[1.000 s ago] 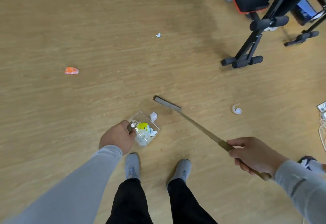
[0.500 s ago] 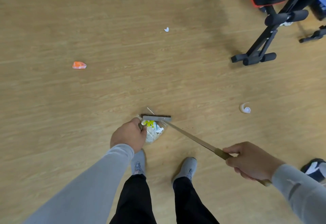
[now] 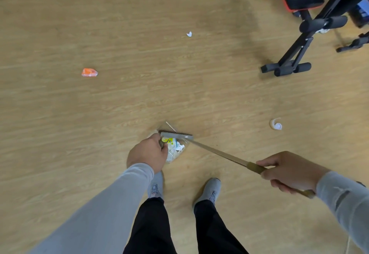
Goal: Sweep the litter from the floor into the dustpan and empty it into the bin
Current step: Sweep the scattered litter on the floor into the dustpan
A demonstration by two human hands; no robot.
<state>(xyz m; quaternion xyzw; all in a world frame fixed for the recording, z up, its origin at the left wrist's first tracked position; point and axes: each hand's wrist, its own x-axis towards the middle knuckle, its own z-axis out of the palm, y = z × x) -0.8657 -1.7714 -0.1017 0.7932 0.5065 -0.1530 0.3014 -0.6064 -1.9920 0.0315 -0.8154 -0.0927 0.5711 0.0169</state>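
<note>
A person's left hand (image 3: 146, 154) grips a clear dustpan (image 3: 173, 149) on the floor while the right hand (image 3: 289, 171) holds a broom (image 3: 217, 152), its head at the pan's mouth (likely to trap litter).

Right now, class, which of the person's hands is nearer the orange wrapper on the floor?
Left. The left hand holds the dustpan, right of the orange wrapper; the right hand is farther right.

Light wood-grain floor (image 3: 139, 93); a black exercise bench (image 3: 299, 33) with a red-edged pad stands at top right.
</note>
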